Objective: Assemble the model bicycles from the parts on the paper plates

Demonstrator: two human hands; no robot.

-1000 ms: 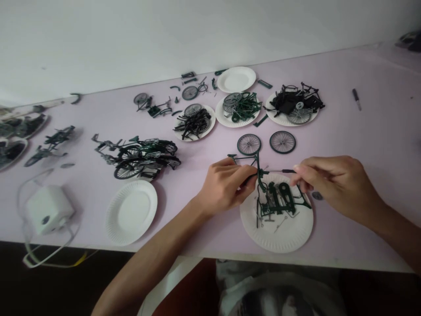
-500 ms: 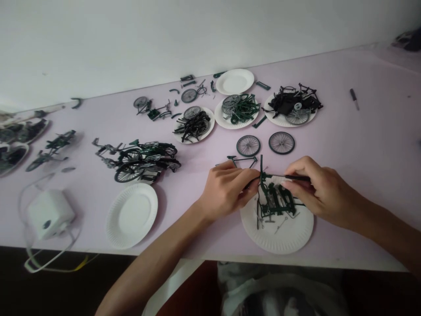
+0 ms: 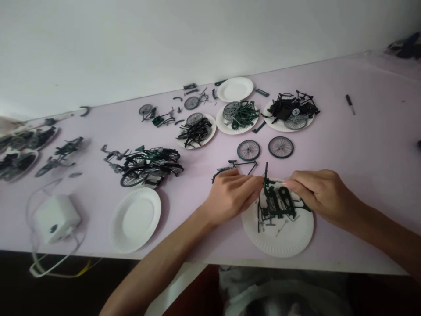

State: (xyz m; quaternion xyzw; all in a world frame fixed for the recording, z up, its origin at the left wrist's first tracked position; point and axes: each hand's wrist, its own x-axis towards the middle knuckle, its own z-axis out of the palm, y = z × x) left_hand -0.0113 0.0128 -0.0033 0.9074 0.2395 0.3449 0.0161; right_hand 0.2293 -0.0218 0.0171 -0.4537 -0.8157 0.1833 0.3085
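My left hand (image 3: pixel 230 191) is closed on a dark green toy bicycle part (image 3: pixel 266 170), whose thin end sticks up past the fingertips. The rest of that part is hidden by the fingers. Just to its right, my right hand (image 3: pixel 314 191) is closed, thumb against the bent fingers; what it holds is hidden. Both hands are over the far rim of a white paper plate (image 3: pixel 286 245). On this plate lie several dark green plastic pieces (image 3: pixel 279 202) and small grey metal-looking rods (image 3: pixel 281 226). A small green bicycle frame (image 3: pixel 245 163) lies beyond my left hand.
Two spoked wheels (image 3: pixel 249 150) lie beyond the hands. Plates of parts (image 3: pixel 237 130) stand farther back, and a screwdriver (image 3: pixel 350 104) lies at right. Toy bicycles (image 3: pixel 148 160), a bare paper plate (image 3: pixel 135 219) and a white box with a cable (image 3: pixel 57 217) are at left.
The screwdriver that showed between my right fingers and the green part is out of sight. My right hand has turned, its fingers more curled. The whole view has shifted slightly.
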